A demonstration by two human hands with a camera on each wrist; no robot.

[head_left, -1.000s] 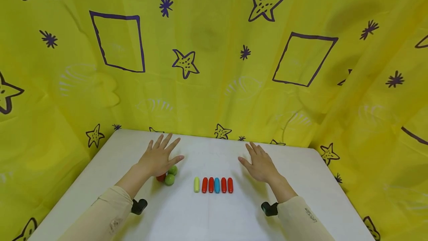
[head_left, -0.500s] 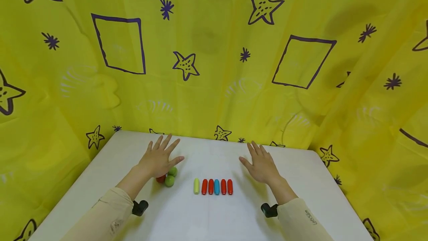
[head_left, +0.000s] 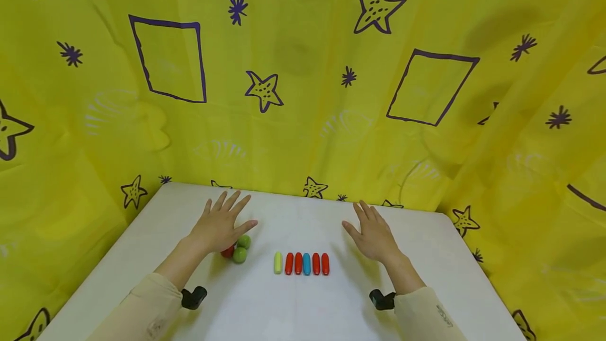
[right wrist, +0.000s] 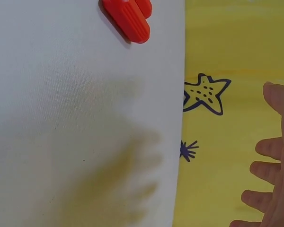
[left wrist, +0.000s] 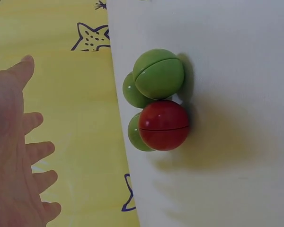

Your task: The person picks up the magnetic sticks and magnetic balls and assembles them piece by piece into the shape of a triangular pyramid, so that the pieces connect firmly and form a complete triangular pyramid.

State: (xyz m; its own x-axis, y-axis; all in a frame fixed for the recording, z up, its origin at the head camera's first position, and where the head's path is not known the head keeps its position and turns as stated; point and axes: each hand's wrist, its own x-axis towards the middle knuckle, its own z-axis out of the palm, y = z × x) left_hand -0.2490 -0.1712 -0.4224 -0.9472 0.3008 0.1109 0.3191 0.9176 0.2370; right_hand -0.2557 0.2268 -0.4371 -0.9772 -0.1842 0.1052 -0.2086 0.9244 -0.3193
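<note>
My left hand (head_left: 218,228) hovers over the left half of the table, fingers spread and holding nothing. Below it sits a cluster of seamed balls: a red ball (left wrist: 164,125), a green ball (left wrist: 159,74) beside it, and more green ones partly hidden behind. On the other side my right hand (head_left: 374,236) is held above the table with straight fingers and nothing in it. Between the hands lies a row of short rounded sticks: a yellow-green stick (head_left: 278,263) at the left end, a blue stick (head_left: 306,264), and several red sticks (head_left: 325,264).
The white table (head_left: 303,314) has its far edge against a yellow curtain (head_left: 303,136) printed with stars and squares, which also hangs at both sides. A black wrist device (head_left: 194,297) shows by the left sleeve, another black device (head_left: 381,299) by the right.
My left hand has shifted slightly to the left, and my right hand slightly to the right. The balls and sticks lie as before.
</note>
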